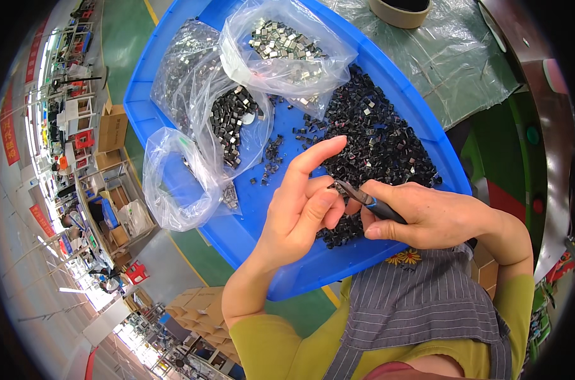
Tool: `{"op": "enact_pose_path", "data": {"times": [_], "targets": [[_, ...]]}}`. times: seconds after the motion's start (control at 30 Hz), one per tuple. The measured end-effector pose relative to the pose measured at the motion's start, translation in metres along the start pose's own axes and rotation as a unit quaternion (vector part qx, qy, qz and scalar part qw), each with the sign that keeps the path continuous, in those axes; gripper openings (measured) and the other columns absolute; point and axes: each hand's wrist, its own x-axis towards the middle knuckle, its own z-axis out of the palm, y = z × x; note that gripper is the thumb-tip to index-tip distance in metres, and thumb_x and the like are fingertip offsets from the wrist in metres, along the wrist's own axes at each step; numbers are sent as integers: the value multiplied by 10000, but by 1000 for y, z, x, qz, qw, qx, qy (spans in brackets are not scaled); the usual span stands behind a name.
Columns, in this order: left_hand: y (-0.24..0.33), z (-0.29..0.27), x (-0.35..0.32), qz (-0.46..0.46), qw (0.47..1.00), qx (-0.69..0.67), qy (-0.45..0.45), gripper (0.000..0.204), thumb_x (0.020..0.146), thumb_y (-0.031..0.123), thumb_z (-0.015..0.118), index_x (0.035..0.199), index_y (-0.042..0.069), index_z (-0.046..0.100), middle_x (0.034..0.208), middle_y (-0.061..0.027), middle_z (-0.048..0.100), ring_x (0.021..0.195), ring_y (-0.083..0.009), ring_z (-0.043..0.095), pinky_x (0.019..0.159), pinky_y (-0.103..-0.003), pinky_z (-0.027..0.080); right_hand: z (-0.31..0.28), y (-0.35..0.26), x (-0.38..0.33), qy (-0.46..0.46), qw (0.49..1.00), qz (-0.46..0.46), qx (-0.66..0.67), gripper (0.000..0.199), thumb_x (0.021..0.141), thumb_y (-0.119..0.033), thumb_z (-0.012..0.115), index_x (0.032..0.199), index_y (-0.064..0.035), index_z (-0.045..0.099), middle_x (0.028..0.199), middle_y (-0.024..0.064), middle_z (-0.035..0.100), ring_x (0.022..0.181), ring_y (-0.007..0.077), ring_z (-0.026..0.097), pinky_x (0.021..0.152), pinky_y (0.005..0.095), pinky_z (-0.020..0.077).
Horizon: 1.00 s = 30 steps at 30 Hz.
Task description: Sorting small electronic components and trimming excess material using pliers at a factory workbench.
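Observation:
My right hand (420, 214) is closed round the dark handles of a small pair of pliers (384, 209), whose metal jaws point toward my left hand (299, 214). That hand pinches a small black part (333, 187) between thumb and curled fingers, its index finger stretched out. The plier tips meet the part, though fingers hide most of it. Both hands are over the near edge of a blue tray (262, 278). Beyond them, a heap of small black parts (379, 126) covers the tray's right side.
Clear plastic bags stand in the tray: one with silvery pieces (284, 41), one with black and silver pieces (233, 117), and a crumpled bag (173, 183) at left. A tape roll (401, 12) lies on plastic sheeting (452, 69). Cardboard boxes (202, 313) are stacked at lower left.

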Motion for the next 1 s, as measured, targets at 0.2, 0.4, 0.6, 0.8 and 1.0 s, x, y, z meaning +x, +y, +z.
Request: {"op": "enact_pose_path", "data": {"times": [0.2, 0.4, 0.6, 0.8, 1.0], "targets": [[0, -1, 2, -16, 999, 32, -3, 469, 1044, 140, 454, 1488, 44, 337, 640, 9, 493, 569, -51, 423, 524, -216, 334, 2, -3, 0, 3, 1000, 26, -15, 345, 1015, -302, 529, 1130, 11, 440, 978, 244, 639, 959, 448, 615, 778, 499, 457], [1, 2, 2, -39, 999, -3, 10, 442, 1049, 150, 454, 1470, 55, 361, 637, 21, 487, 555, -47, 411, 509, -215, 321, 5, -4, 0, 44, 997, 21, -52, 316, 1000, -266, 549, 1105, 22, 474, 955, 246, 656, 943, 446, 621, 779, 507, 467], [-1, 3, 0, -12, 993, 101, 64, 293, 1038, 153, 494, 1302, 30, 526, 691, -32, 588, 556, -78, 514, 516, -240, 405, 6, -6, 2, 86, 995, 17, -41, 267, 984, -204, 571, 1088, 26, 483, 963, 245, 667, 926, 455, 624, 760, 515, 475], [-13, 0, 3, 172, 924, 334, 79, 76, 904, 53, 659, 921, -11, 623, 710, -109, 599, 580, -259, 597, 517, -332, 457, 8, -5, 1, 85, 996, 11, -39, 271, 986, -199, 573, 1101, 29, 481, 950, 250, 666, 925, 465, 617, 751, 510, 474], [-17, -1, 6, 298, 838, 443, 113, 149, 839, 77, 732, 878, -10, 617, 680, -92, 578, 545, -252, 556, 478, -346, 424, 7, -5, 0, 72, 997, 6, -38, 290, 988, -205, 575, 1143, 23, 485, 868, 268, 644, 871, 472, 618, 710, 506, 465]]}}
